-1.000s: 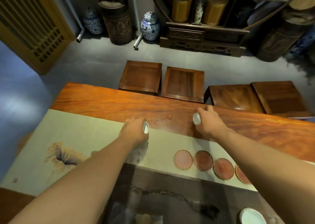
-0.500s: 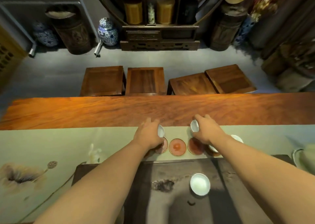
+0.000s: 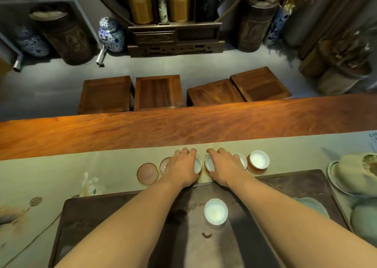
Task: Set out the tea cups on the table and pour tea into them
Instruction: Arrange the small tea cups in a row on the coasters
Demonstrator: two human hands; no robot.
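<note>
A row of round brown coasters runs along the pale green table runner point(image 3: 61, 170). My left hand point(image 3: 182, 166) grips a small white tea cup point(image 3: 197, 165) that rests on a coaster. Beside it, my right hand point(image 3: 225, 165) grips another white cup point(image 3: 209, 163), also down on a coaster. Two more white cups stand on coasters to the right, one point(image 3: 242, 160) partly hidden by my right hand, the other point(image 3: 259, 159) fully in view. At the left, an empty coaster point(image 3: 147, 173) lies bare and a second one point(image 3: 164, 164) is half hidden. One white cup point(image 3: 215, 211) stands on the dark tea tray point(image 3: 102, 216).
Pale green vessels point(image 3: 359, 174) and a plate sit at the right end of the runner. The long wooden table point(image 3: 142, 129) stretches beyond, with several square wooden stools point(image 3: 158, 91) behind it. Blue-and-white jars point(image 3: 111, 34) and a dark cabinet stand on the floor further back.
Both hands came back from the far wooden part of the table and lowered their cups onto coasters in the row. The view turned to the right.
</note>
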